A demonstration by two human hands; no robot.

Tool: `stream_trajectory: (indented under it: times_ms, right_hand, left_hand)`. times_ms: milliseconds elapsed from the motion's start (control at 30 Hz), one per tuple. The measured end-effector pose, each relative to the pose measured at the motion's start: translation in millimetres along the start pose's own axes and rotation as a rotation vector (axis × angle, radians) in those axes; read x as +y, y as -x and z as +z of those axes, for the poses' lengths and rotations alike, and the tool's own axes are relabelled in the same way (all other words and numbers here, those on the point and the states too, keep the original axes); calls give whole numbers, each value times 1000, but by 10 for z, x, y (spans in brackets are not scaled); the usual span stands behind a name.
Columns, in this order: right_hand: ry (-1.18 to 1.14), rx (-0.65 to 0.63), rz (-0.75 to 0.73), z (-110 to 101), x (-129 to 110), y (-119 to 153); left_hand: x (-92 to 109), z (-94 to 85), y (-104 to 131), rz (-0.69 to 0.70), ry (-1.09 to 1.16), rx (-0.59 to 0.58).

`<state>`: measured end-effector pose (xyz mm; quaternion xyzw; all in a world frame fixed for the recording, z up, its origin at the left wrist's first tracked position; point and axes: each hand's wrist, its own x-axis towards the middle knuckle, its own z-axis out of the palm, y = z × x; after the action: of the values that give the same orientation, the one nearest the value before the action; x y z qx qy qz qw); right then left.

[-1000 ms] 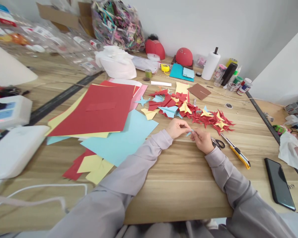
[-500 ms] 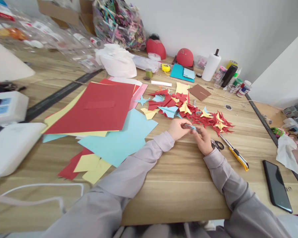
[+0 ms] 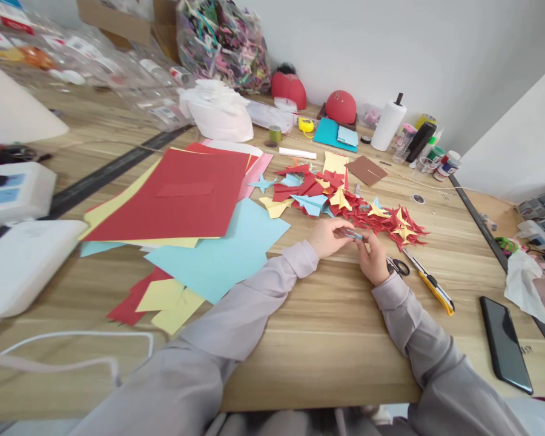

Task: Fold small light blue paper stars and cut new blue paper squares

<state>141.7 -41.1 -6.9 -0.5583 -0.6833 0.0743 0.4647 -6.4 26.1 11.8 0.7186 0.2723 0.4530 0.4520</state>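
Both hands shifted slightly toward the folded-shape pile; left hand and right hand each pinch the small blue paper piece, lifted just above the surface, mid-fold.

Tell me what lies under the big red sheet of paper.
Under the red sheet lie yellow sheets and a light blue sheet; their covered parts are hidden.
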Motion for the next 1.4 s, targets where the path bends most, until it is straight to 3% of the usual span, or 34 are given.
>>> stream_trajectory:
  times_ms: [300, 600, 933, 1233, 1400]
  right_hand:
    - [-88, -33, 12, -3, -24, 2]
    - [-467, -92, 230, 32, -63, -22]
    - [-500, 2, 270, 7, -69, -52]
    - [-499, -39, 220, 36, -36, -11]
    - [-515, -45, 224, 38, -21, -9]
  left_hand:
    - [-14, 16, -2, -220, 289, -9]
    - [23, -27, -17, -344, 465, -70]
    - [-70, 21, -11, -275, 404, -21]
    - [1, 2, -22, -307, 333, -89]
    - [6, -8, -26, -302, 288, -70]
